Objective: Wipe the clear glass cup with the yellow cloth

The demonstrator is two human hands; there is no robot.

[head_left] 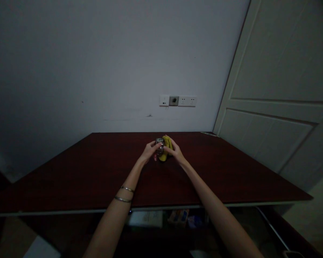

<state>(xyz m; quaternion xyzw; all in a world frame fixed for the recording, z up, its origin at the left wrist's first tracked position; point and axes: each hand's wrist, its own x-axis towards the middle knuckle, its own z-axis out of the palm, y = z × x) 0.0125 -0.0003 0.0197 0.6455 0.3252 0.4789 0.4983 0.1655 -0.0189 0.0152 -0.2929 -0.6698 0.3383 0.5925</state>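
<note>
Over the far middle of the dark red table (97, 172), my two hands meet. My left hand (148, 152) is closed around a small shiny glass-like container (159, 140), its thumb across the front. The container looks clear and silvery, but its exact kind is too small to make out. My right hand (177, 153) grips a yellow cloth (167, 142), fingers behind it and thumb in front. The cloth presses against the right side of the container. Part of both things is hidden by the fingers.
Behind the table rises a pale wall with a row of sockets (187, 101). A white panelled door (274, 89) stands at the right. Below the near edge, a shelf holds a white box (146, 218) and a purple package (195, 221).
</note>
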